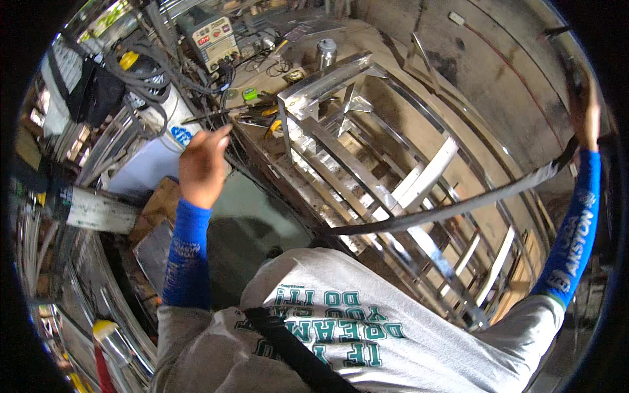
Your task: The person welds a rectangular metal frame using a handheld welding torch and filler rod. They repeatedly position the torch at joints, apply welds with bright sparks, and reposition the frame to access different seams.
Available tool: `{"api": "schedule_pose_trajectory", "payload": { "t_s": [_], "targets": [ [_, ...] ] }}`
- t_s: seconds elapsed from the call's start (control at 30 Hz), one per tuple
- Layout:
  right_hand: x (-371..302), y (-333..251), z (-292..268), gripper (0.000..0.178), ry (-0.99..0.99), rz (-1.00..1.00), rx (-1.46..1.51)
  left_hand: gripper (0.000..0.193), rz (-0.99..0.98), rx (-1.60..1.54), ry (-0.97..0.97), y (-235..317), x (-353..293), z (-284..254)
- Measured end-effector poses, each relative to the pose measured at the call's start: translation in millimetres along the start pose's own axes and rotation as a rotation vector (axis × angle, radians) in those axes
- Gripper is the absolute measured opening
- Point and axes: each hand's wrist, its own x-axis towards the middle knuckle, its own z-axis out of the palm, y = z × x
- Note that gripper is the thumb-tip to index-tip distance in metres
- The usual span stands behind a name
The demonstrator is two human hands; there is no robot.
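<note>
My left hand (204,167) is raised beside the bench's left edge, its index finger stretched out and the others partly bent. Nothing shows in its grasp. Just beyond its fingertips, pliers-like tools with yellow handles (273,126) lie on the bench. At the far right, my right hand (585,108) reaches up and away; its fingers fade into shadow at the picture's rim, so any grip is hidden. A long grey-black bar or hose (452,204) crosses in front of me and ends near the right wrist. Between my arms stands a shiny welded metal frame (413,180) with several crossbars.
On the bench (386,39) sit a grey lidded tumbler (326,52) and a green tape measure (249,93). Behind stands a welding machine (215,44). Coiled dark cables (141,75) hang at the left. A yellow-topped bottle (113,337) is at lower left.
</note>
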Motion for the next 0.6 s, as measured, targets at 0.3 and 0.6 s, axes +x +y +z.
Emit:
{"api": "schedule_pose_trajectory", "payload": {
  "t_s": [0.3,0.6],
  "targets": [
    [-80,-137,162,0.067,-0.484,0.052,0.713,0.052,0.200,-0.170,0.072,190,49,29],
    [-91,-234,162,0.066,-0.428,-0.040,1.126,0.045,0.046,-0.301,0.005,230,8,78]
  ]
}}
